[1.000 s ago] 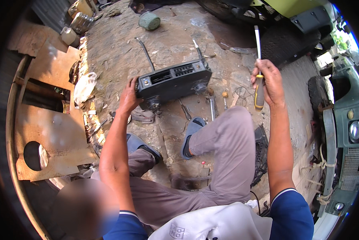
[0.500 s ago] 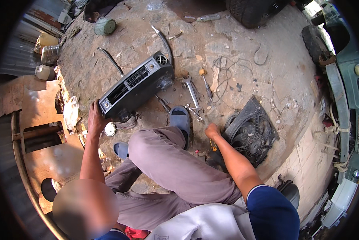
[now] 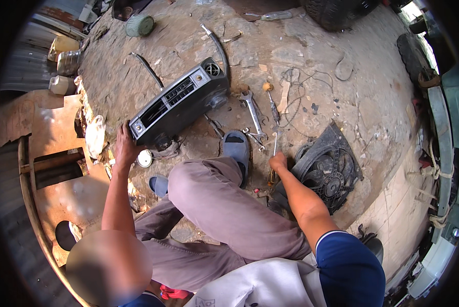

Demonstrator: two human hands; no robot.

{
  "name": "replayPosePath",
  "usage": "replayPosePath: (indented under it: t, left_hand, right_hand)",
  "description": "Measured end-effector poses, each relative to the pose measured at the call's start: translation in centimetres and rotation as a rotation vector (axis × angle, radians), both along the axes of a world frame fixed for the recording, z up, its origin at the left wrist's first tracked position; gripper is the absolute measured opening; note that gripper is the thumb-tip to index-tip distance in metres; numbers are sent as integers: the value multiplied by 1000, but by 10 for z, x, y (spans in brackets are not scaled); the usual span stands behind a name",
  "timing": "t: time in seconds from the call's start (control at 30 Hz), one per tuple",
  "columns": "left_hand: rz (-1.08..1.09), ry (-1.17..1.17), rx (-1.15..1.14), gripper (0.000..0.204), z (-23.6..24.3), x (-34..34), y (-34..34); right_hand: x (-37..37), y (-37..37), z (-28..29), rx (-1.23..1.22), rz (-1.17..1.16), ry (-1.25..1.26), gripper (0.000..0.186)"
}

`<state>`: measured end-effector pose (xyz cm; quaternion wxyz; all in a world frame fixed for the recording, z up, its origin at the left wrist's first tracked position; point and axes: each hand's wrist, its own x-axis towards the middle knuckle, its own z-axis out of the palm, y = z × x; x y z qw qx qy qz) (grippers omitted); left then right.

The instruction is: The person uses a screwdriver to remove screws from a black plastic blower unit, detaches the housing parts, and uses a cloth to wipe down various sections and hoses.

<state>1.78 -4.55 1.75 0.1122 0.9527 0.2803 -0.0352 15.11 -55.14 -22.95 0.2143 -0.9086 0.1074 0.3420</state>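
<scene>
The right hand (image 3: 278, 161) has its grip closed round a screwdriver (image 3: 271, 177), near a black fan (image 3: 333, 185). The left hand (image 3: 124, 146) keeps a wider grip, fingers and thumb about the left end of a black vent unit (image 3: 181, 115), which sits slantwise on the rough, dusty floor (image 3: 301, 46). Just beside that hand is a small round white container (image 3: 144, 158); I cannot tell its contents. Farther off, plastic jugs (image 3: 62, 85) line a corrugated wall (image 3: 25, 66), contents unclear; a clear bottle (image 3: 276, 16) lies near a tyre (image 3: 337, 13).
</scene>
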Motion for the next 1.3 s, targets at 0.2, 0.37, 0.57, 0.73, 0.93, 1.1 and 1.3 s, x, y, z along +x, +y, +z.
replayPosePath:
  t: [0.2,0.37,0.57,0.73,0.93,1.1,1.3]
  left_hand:
    - [33,-19,8,105,0,-19,1]
    - [-54,-137,-71,105,-5,30,-6]
    - [16,-63,-1,107,-4,-32,6]
    - [11,-113,51,97,-14,-33,-2]
    - [11,-157,90,99,-21,-28,-22]
    - [-13,-142,163,102,-24,-51,-31]
    - [1,-192,98,98,-14,-49,-39]
  right_hand:
    - [4,4,-19,6,63,-14,29]
    - [65,-82,-116,-72,64,-41,20]
    - [58,-8,-18,168,-14,148,14]
    - [82,24,102,488,1,154,17]
    - [162,52,210,723,75,-150,23]
    - [162,138,347,740,269,-176,38]
    - [112,195,296,684,102,-93,101]
